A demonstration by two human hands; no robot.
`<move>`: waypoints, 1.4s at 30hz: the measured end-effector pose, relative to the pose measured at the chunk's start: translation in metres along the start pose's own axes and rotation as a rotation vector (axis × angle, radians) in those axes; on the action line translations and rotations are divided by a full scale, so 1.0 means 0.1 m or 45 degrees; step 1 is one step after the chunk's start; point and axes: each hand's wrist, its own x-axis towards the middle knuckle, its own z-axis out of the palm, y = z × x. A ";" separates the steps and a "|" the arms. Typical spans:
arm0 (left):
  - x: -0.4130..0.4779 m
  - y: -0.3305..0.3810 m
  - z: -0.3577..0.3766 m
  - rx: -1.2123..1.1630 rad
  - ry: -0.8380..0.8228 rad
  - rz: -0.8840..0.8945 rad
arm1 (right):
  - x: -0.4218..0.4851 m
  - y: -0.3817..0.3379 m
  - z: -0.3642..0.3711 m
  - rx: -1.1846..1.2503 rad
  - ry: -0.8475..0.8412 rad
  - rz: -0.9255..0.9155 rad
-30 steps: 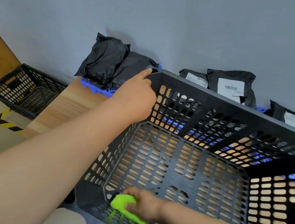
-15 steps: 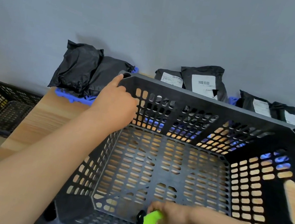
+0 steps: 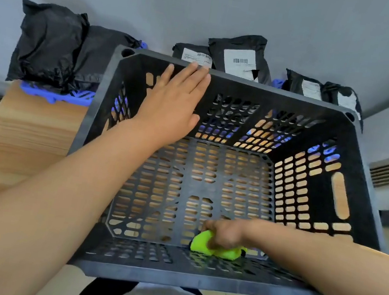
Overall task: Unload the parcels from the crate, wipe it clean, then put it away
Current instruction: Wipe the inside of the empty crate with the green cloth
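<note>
Head view: the crate (image 3: 219, 282) is being wiped, the cloth (image 3: 202, 244) gripped by the right hand (image 3: 225, 233), the left hand (image 3: 172, 101) held flat; walls probably next.

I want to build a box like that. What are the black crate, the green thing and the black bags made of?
The crate looks like hard moulded plastic, matt black, with neat slots. The green thing seems a soft cloth or sponge: it bunches up. The bags look like thin glossy plastic film, crinkled.

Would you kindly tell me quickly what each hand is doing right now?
Left hand: open, fingers straight, by the crate far rim.
Right hand: closed round the green cloth inside the crate.
</note>
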 end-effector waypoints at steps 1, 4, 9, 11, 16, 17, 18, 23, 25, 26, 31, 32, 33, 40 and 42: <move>0.00 0.00 0.01 -0.029 -0.025 -0.010 | 0.00 -0.05 0.00 0.022 0.011 -0.012; 0.01 0.00 0.00 -0.111 -0.057 -0.031 | 0.02 -0.20 0.03 0.011 0.044 -0.015; 0.00 -0.01 -0.01 -0.145 -0.060 -0.036 | 0.04 -0.50 0.04 -0.068 0.081 -0.079; 0.01 -0.02 -0.02 -0.152 -0.049 -0.025 | 0.05 -0.67 0.03 -0.087 0.107 -0.132; 0.02 -0.04 -0.03 -0.126 -0.032 0.006 | 0.12 -1.24 0.03 -0.032 0.234 -0.345; 0.02 -0.05 -0.03 -0.122 -0.032 0.011 | 0.14 -1.36 0.03 -0.006 0.257 -0.389; 0.01 -0.06 -0.02 -0.121 -0.034 0.017 | 0.15 -1.46 0.03 0.047 0.267 -0.425; 0.02 -0.09 -0.04 -0.162 -0.050 0.042 | 0.10 -1.52 0.00 0.054 0.277 -0.572; 0.02 -0.10 -0.05 -0.178 -0.054 0.044 | 0.05 -1.40 -0.01 -0.008 0.257 -0.579; 0.02 -0.10 -0.05 -0.182 -0.056 0.042 | 0.03 -1.33 -0.01 -0.027 0.246 -0.575; 0.03 -0.12 -0.04 -0.219 -0.074 0.049 | -0.18 -0.93 -0.02 -0.185 0.182 -0.424; 0.03 -0.12 -0.04 -0.227 -0.077 0.052 | -0.23 -0.83 -0.02 -0.227 0.167 -0.376; 0.03 -0.12 -0.04 -0.235 -0.079 0.053 | -0.28 -0.72 -0.02 -0.264 0.149 -0.322; 0.04 -0.11 -0.08 -0.272 -0.089 0.053 | -0.56 -0.26 -0.01 -0.311 0.069 0.026; 0.04 -0.11 -0.09 -0.290 -0.093 0.050 | -0.57 -0.32 -0.02 -0.280 0.066 0.050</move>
